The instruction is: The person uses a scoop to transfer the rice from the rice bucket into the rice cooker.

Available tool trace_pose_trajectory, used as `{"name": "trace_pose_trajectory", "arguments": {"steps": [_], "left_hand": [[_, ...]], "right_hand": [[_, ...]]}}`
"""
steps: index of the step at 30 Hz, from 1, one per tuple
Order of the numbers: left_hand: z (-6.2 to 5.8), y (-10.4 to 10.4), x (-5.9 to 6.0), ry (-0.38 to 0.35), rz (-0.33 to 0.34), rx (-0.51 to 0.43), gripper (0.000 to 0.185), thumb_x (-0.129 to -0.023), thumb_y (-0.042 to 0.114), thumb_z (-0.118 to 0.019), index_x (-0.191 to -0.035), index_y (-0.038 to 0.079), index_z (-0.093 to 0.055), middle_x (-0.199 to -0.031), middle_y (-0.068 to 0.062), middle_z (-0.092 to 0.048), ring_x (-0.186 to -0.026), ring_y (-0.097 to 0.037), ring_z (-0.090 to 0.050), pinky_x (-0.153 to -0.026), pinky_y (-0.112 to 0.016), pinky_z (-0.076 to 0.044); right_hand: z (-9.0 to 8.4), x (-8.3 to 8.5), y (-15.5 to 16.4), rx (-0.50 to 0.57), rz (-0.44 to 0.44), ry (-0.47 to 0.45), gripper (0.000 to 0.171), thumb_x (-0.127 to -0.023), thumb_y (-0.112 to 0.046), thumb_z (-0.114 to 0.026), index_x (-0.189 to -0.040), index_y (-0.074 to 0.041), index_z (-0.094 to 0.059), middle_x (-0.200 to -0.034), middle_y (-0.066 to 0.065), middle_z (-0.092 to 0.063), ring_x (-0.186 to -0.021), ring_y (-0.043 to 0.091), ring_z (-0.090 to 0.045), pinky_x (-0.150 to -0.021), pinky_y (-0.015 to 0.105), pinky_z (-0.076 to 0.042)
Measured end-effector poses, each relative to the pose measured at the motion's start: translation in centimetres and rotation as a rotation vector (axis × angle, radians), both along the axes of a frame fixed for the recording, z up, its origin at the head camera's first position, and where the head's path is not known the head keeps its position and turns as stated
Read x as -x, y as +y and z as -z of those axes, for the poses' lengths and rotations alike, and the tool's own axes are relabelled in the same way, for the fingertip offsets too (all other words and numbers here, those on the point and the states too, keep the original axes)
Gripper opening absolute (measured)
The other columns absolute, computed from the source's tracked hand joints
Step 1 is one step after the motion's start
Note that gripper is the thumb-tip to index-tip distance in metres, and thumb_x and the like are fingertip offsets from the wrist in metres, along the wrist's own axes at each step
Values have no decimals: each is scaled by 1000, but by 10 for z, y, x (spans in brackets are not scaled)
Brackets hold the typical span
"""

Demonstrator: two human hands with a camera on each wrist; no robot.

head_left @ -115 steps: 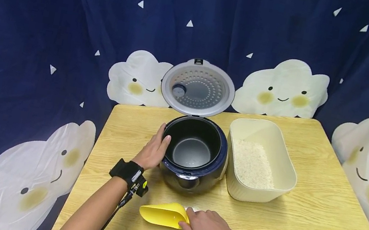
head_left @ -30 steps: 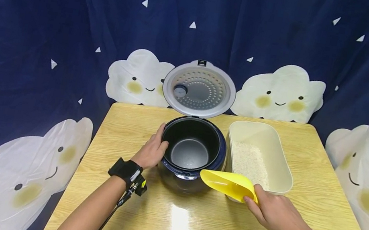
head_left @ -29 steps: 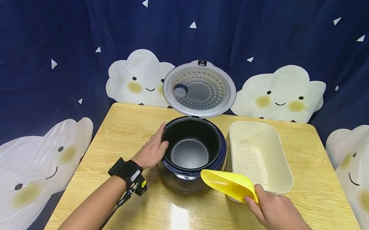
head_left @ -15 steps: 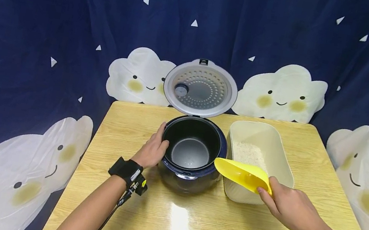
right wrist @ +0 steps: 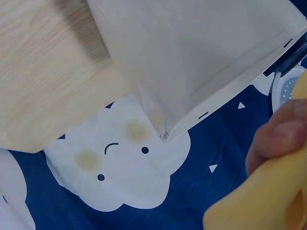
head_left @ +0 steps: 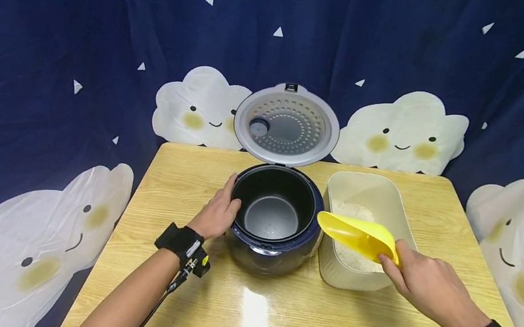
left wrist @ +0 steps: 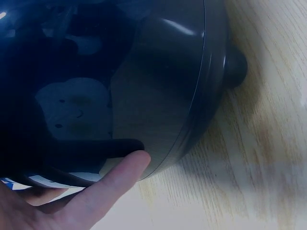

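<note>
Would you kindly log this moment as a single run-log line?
left hand: rests on rice cooker side | right hand: holds yellow scoop over rice bin | cooker lid: open | inner pot: empty

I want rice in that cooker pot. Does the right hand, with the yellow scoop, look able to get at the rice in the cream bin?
Probably yes: the right hand holds the yellow scoop above the open cream bin, with nothing covering the rice.

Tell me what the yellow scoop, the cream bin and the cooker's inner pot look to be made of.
Yellow scoop: apparently plastic, smooth with a soft sheen, uniformly coloured.
Cream bin: probably matte plastic, thin walls with rounded corners.
Inner pot: likely coated metal, dark satin inside with a greyer base; the coating itself can't be confirmed.
</note>
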State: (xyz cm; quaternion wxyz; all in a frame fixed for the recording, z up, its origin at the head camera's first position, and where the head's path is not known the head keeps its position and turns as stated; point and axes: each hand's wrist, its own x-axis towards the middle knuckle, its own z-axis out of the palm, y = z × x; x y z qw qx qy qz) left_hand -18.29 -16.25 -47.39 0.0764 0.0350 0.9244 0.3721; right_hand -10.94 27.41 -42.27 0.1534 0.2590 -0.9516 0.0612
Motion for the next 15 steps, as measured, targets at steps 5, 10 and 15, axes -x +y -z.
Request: {"name": "trace_pose_trajectory", "arguments": {"steps": [5,10,15], "left_hand": [[0,-1,0,1,0,1,69,-109,34,-33,-168,26,1,-172,-16,-24,-159,-34,-28,-128,-57,-30],[2,-1,0,7,2,-4,69,-109,34,-34,-168,25,1,-172,-16,-24,-159,-35,-28,-128,-56,-30],[0,0,0,3,0,-7,69,-109,34,-34,-168,26,2,-172,-17,-24,-159,-35,-29,-128,-56,-30]], "right_hand": [[-1,5,4,-16,23,-17,31,-96,-31,-70,-88,-14,-46,-62,-10,-28,-47,5,-26,-44,21,-19],[-2,11,8,-32,38,-26,30,-97,-30,-69,-87,-13,-46,-61,-9,-28,-46,6,-27,-44,23,-20],[-3,17,10,-45,69,-57,30,-99,-31,-66,-87,-12,-47,-61,-8,-28,-45,8,-27,-43,23,-20]]}}
